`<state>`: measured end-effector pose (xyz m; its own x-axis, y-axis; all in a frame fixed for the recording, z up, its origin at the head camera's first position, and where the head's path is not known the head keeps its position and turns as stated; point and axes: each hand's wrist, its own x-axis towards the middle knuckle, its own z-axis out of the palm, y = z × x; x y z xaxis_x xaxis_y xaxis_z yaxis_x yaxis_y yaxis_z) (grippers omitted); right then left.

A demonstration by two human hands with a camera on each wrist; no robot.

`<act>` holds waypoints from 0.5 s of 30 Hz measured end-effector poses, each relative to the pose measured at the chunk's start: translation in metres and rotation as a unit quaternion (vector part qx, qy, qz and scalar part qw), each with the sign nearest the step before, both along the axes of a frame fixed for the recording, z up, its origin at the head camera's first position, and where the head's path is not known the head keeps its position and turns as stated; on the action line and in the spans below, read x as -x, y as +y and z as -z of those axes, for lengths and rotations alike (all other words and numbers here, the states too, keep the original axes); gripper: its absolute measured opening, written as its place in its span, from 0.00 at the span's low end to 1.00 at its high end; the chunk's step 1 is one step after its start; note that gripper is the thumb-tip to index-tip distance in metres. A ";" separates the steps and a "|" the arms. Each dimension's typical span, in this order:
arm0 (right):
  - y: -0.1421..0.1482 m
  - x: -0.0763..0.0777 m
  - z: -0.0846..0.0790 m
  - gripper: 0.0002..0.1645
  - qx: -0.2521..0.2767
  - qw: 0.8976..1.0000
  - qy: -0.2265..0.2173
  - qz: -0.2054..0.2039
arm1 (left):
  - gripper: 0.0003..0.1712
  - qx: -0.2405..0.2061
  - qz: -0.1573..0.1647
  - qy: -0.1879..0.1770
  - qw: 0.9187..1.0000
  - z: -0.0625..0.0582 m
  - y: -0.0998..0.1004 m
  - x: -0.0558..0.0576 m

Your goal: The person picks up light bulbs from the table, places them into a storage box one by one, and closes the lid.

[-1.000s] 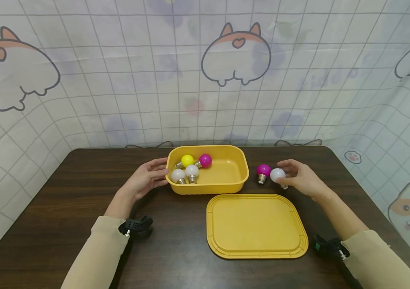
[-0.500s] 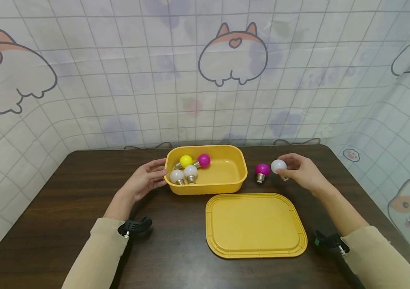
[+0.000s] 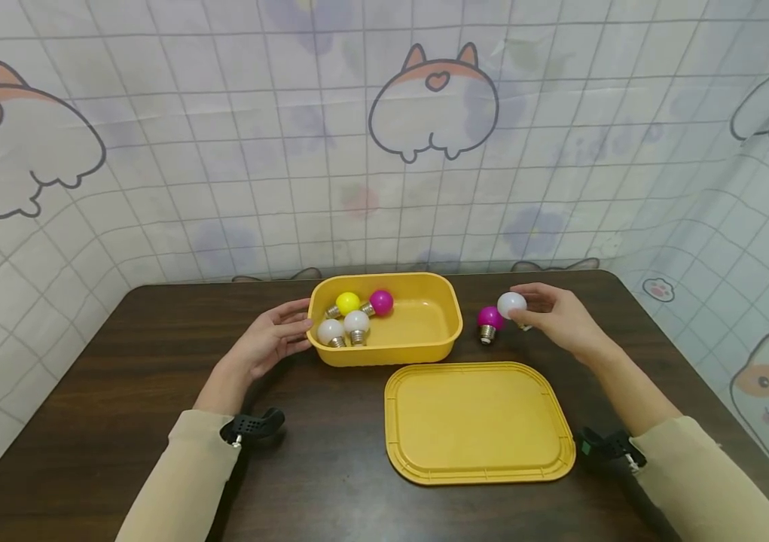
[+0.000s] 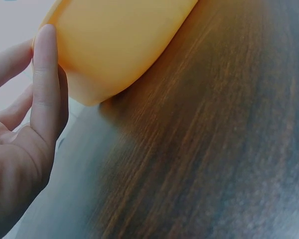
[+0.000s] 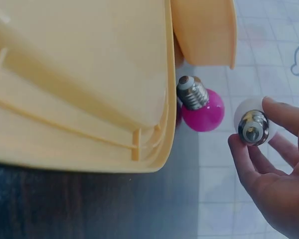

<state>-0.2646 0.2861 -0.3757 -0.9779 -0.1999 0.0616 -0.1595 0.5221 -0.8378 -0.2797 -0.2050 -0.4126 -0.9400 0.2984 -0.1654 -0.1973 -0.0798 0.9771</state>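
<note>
Between the thumb and fingers of my right hand is a white light bulb, held up off the table with its metal screw base showing in the right wrist view. A magenta bulb lies on the table just left of it. My left hand rests fairly straight fingers and thumb against the left end of a yellow plastic box. Inside the box, towards its left side, lie two white bulbs, a yellow bulb and another magenta bulb.
A yellow lid lies flat on the dark wood table, in front of the box and to its right. Behind the table hangs a white checked cloth with cartoon animals.
My right hand has lifted the white bulb off the table and carried it slightly left, closer to the magenta bulb. The left hand stays at the box.
</note>
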 end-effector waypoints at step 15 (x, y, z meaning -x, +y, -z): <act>-0.019 0.006 -0.010 0.33 -0.003 1.000 0.004 -0.009 | 0.36 -0.006 0.007 0.009 1.000 0.002 -0.001 -0.001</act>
<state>-0.2709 0.2670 -0.3654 -0.9735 -0.2179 0.0690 -0.1763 0.5238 -0.8334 -0.2792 -0.2061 -0.4143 -0.9388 0.3128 -0.1440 -0.1798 -0.0887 0.9797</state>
